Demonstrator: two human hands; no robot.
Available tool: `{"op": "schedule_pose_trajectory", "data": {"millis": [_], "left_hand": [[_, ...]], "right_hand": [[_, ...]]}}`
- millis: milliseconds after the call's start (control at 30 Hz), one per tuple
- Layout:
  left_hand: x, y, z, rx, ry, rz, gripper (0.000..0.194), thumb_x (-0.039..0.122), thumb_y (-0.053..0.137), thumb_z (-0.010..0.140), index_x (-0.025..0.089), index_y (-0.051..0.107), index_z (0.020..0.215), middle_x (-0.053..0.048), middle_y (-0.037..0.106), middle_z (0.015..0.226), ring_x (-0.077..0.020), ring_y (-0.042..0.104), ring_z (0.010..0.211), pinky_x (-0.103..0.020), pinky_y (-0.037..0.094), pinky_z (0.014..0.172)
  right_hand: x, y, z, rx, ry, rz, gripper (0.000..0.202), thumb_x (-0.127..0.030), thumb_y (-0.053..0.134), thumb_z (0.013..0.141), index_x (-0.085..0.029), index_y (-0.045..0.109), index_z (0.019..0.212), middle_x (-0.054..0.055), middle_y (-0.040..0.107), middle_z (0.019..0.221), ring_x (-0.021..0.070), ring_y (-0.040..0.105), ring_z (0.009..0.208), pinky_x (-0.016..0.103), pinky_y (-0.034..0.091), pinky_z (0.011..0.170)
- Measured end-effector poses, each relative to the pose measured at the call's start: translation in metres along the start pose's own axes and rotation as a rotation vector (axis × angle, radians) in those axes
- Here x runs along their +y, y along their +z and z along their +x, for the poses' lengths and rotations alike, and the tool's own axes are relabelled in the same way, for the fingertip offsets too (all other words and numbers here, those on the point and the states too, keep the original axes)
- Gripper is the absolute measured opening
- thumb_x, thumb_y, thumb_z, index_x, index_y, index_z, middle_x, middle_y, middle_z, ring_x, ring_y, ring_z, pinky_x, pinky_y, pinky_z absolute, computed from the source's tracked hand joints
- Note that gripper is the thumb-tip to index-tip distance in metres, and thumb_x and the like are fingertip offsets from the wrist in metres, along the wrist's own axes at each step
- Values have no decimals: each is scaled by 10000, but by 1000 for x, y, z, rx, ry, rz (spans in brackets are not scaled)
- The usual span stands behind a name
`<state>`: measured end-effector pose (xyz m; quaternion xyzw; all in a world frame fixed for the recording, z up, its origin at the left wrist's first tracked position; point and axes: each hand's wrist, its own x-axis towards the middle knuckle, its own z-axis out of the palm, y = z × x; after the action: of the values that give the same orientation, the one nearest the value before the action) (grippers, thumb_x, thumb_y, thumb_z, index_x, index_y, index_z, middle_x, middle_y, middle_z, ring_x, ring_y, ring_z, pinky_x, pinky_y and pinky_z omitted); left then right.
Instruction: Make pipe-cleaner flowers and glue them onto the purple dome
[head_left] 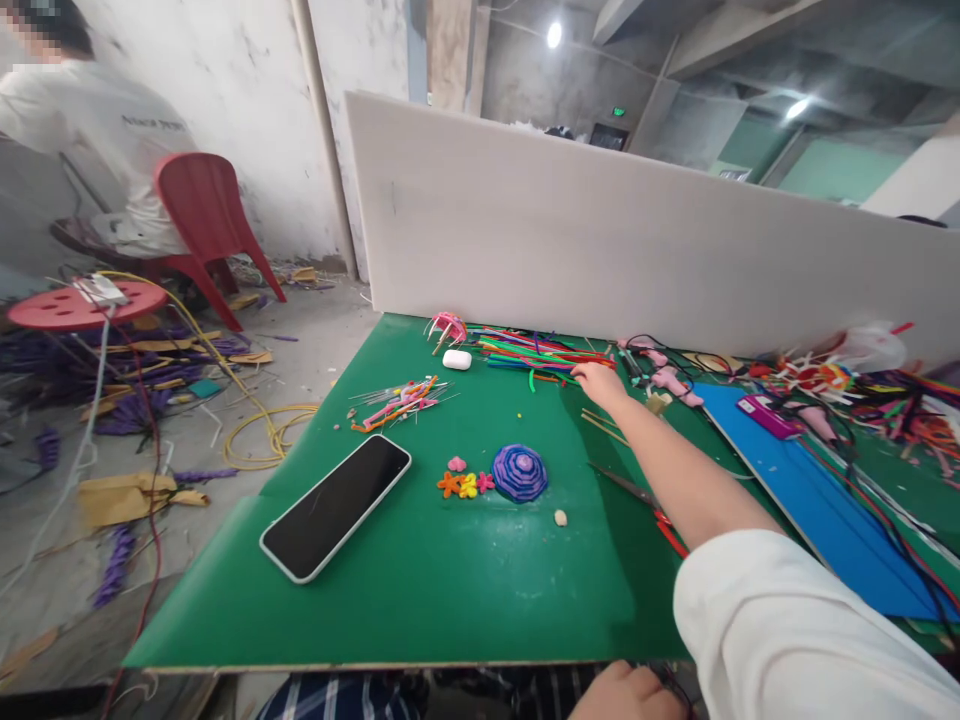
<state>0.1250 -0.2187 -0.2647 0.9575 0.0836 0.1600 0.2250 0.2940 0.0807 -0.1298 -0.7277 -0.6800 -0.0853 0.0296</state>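
Observation:
My right hand (600, 385) reaches to the far side of the green table, its fingers pinched at the right end of a loose bundle of coloured pipe cleaners (525, 352). What exactly lies between the fingertips is too small to tell apart from the bundle. Below the near table edge, my left hand (628, 692) is curled and partly cut off by the frame; its fingertips are hidden. A purple and blue coiled disc (520, 473) lies mid-table, beside small orange, yellow and pink flowers (466, 485). Red-handled scissors (637, 495) rest under my right forearm.
A phone (337, 507) lies at the left, with thin sticks (405, 402) and a white case (457, 360) beyond it. Pink glue guns (675, 383), cables and a blue board (817, 500) occupy the right. A white partition (600, 230) borders the back. Another person sits far left.

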Motion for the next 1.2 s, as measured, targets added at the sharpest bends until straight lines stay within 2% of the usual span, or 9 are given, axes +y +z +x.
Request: {"op": "schedule_pose_trajectory", "data": {"millis": [100, 233, 367, 467, 567, 767, 1000, 1133, 1200], "left_hand": [[3, -10, -9, 52, 40, 65, 243, 382, 568, 792, 165, 569, 684, -30, 569, 556, -134, 482, 530, -263, 228, 397], [10, -32, -18, 145, 178, 180, 208, 292, 553, 811, 161, 534, 651, -13, 543, 619, -136, 496, 559, -262, 183, 423], [23, -47, -25, 135, 217, 192, 173, 293, 535, 822, 147, 532, 730, -21, 528, 675, -149, 508, 610, -272, 248, 460], [29, -52, -29, 91, 245, 175, 148, 281, 540, 813, 134, 527, 820, -29, 530, 724, -160, 512, 659, -285, 324, 513], [29, -54, -31, 19, 242, 173, 124, 250, 543, 800, 139, 516, 849, -29, 537, 754, -171, 512, 681, -299, 375, 552], [22, -57, -30, -86, 153, 172, 71, 202, 511, 808, 150, 513, 856, -35, 562, 796, -184, 525, 723, -311, 436, 618], [24, -60, -29, -166, 140, 136, 87, 176, 503, 797, 147, 529, 874, -54, 573, 818, -190, 539, 750, -317, 448, 637], [22, -62, -33, -150, 113, 131, 82, 185, 496, 808, 154, 526, 877, -48, 573, 820, -194, 536, 749, -324, 457, 642], [19, -62, -35, -151, 100, 130, 82, 180, 501, 805, 156, 529, 878, -49, 573, 822, -196, 535, 752, -326, 460, 651]], "right_hand": [[9, -22, -35, 68, 13, 54, 275, -280, 431, 869, -207, 629, 1046, 54, 655, 1046, 169, 604, 881, 262, 433, 743], [39, -47, -119, 91, 61, 137, 290, -377, 447, 849, -224, 640, 1002, 28, 689, 891, 161, 621, 745, 246, 431, 616], [91, -49, -204, 39, 312, 99, 324, -436, 481, 796, -222, 633, 987, 39, 689, 842, 194, 627, 730, 272, 430, 596], [125, -42, -243, -26, 501, 86, 438, -504, 473, 774, -173, 621, 1019, 91, 689, 879, 236, 638, 771, 301, 444, 612], [143, -37, -258, -163, 563, 195, 553, -532, 512, 732, -117, 597, 1087, 135, 682, 942, 263, 641, 808, 315, 461, 631], [148, -32, -260, -336, 312, 413, 420, -417, 632, 656, -178, 641, 1000, 45, 696, 906, 205, 637, 788, 255, 469, 637], [150, -28, -268, -154, 389, 319, 363, -368, 602, 684, -146, 564, 968, 101, 648, 967, 235, 605, 874, 306, 451, 712], [107, -33, -284, 119, 407, 341, 456, -383, 570, 735, -171, 443, 1118, 108, 601, 1064, 226, 600, 894, 285, 445, 692], [78, -30, -289, 54, 322, 300, 371, -344, 594, 723, -198, 477, 1043, 83, 612, 1001, 219, 604, 836, 263, 426, 636]]}}
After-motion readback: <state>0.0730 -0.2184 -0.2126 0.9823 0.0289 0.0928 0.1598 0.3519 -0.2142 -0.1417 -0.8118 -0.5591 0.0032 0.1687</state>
